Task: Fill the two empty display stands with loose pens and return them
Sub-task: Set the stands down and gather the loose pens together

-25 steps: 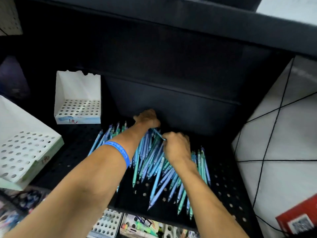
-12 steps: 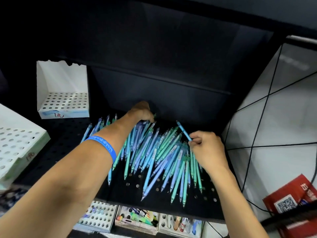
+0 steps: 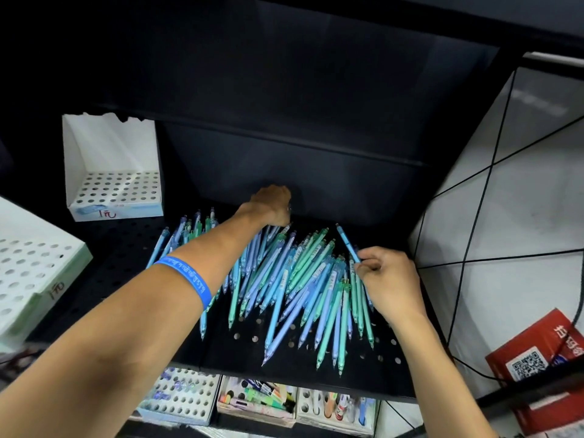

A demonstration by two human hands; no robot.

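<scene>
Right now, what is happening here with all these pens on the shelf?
A person is sorting a pile of loose pens on a black perforated shelf. The right hand pinches one blue pen at the pile's right edge. The left hand reaches to the back of the pile; what it holds is hidden. Two white display stands, one at the back left and one at the near left, are empty.
</scene>
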